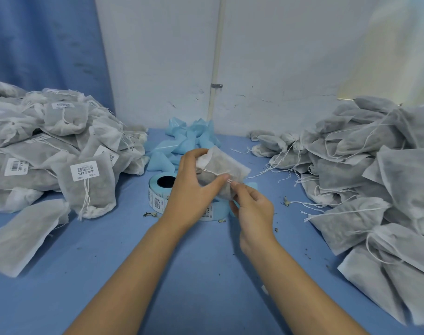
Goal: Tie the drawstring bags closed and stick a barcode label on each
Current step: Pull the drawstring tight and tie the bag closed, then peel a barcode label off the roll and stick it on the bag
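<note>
grips bag [226, 166] in left hand [194, 189]; pinches drawstring [231, 181] between fingers [240, 189] of right hand [253, 211]. risks slack knot from slipping pinch.

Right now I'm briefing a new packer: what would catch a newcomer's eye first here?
In the middle, the left hand grips a small drawstring bag by the label roll while the right hand pinches its string. Labelled bags are heaped at the left, unlabelled bags with loose strings at the right.
</note>
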{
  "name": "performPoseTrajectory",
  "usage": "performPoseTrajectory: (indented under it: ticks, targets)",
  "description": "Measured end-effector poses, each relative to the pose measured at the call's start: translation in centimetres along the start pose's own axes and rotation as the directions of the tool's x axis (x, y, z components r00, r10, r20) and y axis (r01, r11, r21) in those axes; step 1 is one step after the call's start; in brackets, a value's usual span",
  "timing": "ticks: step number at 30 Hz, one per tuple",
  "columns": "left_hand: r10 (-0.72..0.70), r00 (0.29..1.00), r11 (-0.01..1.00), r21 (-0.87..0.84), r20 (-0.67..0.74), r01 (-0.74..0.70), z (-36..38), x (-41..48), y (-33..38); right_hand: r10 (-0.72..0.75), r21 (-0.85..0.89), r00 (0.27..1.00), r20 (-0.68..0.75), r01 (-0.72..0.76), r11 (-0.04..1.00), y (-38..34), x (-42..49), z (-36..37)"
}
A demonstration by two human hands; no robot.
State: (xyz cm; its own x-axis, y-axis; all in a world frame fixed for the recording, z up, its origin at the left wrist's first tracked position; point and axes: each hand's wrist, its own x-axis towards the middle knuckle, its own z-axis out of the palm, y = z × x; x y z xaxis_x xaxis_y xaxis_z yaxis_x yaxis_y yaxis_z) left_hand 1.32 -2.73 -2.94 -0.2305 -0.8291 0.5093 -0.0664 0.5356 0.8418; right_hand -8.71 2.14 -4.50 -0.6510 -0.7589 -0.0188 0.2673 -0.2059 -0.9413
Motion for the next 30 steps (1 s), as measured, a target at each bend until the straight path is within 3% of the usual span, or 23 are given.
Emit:
performPoseTrajectory:
  ticks: [6,12,14,18,24,27,30]
  targets:
    - [-0.047,0.996,0.989,-0.143,-0.078,0.035,0.2,-0.1,-0.1,-0.017,0.002,1.000,0.009,0.016,1.000,0.3,0.2,0.1]
    - [-0.311,0.931,0.864,-0.465,-0.190,0.194,1.2,0.4,-0.1,-0.076,0.017,0.992,0.096,0.075,0.997,0.5,0.3,0.0]
    - [-0.336,0.921,0.837,-0.512,-0.198,0.195,0.7,0.7,-0.1,-0.115,-0.093,0.985,0.127,0.128,0.987,0.8,0.4,-0.3]
    - [-0.353,0.914,0.803,-0.566,-0.198,0.188,-0.1,1.2,-0.4,-0.214,-0.484,0.923,0.320,0.354,0.800,1.8,0.5,-1.1]
    - [-0.372,0.918,0.757,-0.618,-0.138,0.214,-0.2,1.1,-0.4,-0.282,-0.569,0.756,0.591,0.638,0.519,2.7,1.1,-1.4]
    - [-0.341,0.935,0.716,-0.671,-0.098,0.191,-0.1,1.2,-0.1,-0.265,-0.608,0.764,0.589,0.634,0.477,2.8,1.3,-1.6]
    - [-0.384,0.920,0.765,-0.587,-0.085,0.265,0.0,1.1,0.0,-0.270,-0.606,0.754,0.599,0.647,0.463,2.7,1.4,-1.9]
